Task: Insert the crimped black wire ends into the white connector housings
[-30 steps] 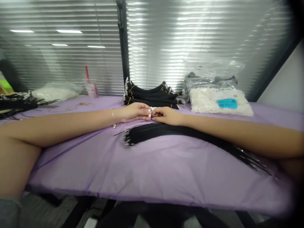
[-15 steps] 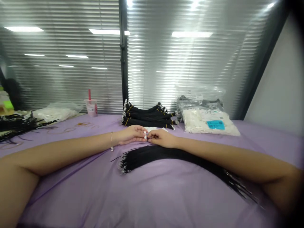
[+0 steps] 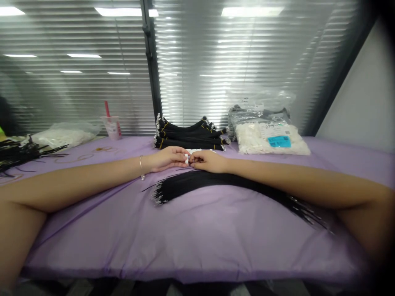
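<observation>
Both my arms reach far across a purple table. My left hand and my right hand meet fingertip to fingertip, each pinched on a small white connector between them. A thin black wire seems to run from the connector under my right hand. A loose bundle of black wires with metal tips lies just in front of my hands and runs off to the right under my right forearm. My left wrist wears a thin bracelet.
Tied stacks of black wires lie behind my hands by the blinds. To their right sits a bag of white parts with a blue label. A pink cup with a straw, another clear bag and more black wires lie at the left.
The camera view has swung up and then back down. My hands have stayed together, pinched on the white connector, at the same spot on the table.
</observation>
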Available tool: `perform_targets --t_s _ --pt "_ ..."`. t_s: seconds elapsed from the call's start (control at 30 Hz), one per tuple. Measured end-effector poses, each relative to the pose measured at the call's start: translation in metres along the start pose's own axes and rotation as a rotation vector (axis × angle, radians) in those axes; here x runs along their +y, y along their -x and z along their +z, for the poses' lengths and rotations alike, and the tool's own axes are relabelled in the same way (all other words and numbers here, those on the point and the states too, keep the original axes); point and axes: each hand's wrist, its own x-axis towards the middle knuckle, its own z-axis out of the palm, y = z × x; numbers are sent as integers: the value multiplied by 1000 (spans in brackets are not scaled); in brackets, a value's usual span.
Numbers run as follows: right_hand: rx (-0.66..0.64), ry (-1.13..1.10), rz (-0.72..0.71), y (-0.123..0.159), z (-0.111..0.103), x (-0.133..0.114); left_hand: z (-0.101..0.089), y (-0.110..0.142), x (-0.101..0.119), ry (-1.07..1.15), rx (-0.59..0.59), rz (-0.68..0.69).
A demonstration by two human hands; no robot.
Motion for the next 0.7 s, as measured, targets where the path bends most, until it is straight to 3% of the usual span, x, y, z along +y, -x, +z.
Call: perform_targets --t_s 0.57,0.7 --pt "-11 72 4 0 2 1 -2 -2 -3 -9 -17 28" --pt "15 116 -12 4 -8 -13 -3 -3 -3 -18 -30 41"
